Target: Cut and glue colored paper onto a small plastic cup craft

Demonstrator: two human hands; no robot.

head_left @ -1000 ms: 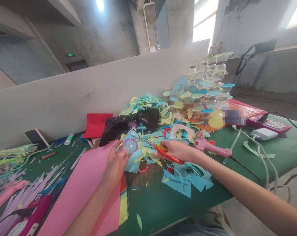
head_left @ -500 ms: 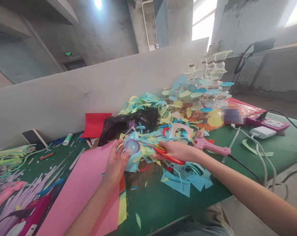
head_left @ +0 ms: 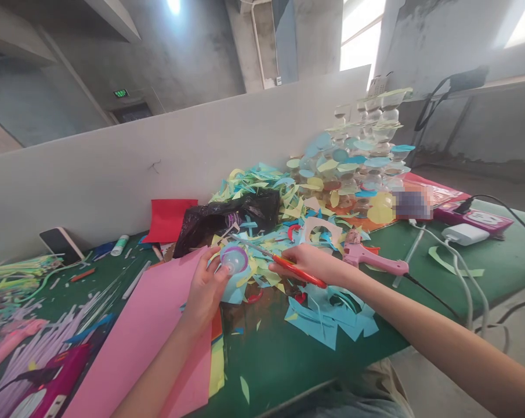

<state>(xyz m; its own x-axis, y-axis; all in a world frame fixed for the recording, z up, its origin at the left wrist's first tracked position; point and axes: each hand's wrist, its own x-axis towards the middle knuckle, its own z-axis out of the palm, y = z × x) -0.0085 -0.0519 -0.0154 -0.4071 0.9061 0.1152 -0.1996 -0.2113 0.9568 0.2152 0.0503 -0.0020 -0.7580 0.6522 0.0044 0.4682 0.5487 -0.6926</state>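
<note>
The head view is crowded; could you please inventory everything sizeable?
cup: one, clear, purple-rimmed, centre
scissors: one, red-handled, centre
scraps: many, mostly blue and yellow, centre
bag: one, black, rear
large sheet: one, pink, front left
small sheet: one, red, rear
glue guns: two, pink, either side
phone: one, dark, rear left
stacked cups: many, clear, rear right
thin strips: many, mainly purple, left
power strips: two, magenta, either side
partition: one, grey, rear
table: one, green, beneath
walls: several, grey, background
left hand: one, bare, holding cup
right hand: one, bare, holding scissors
</note>
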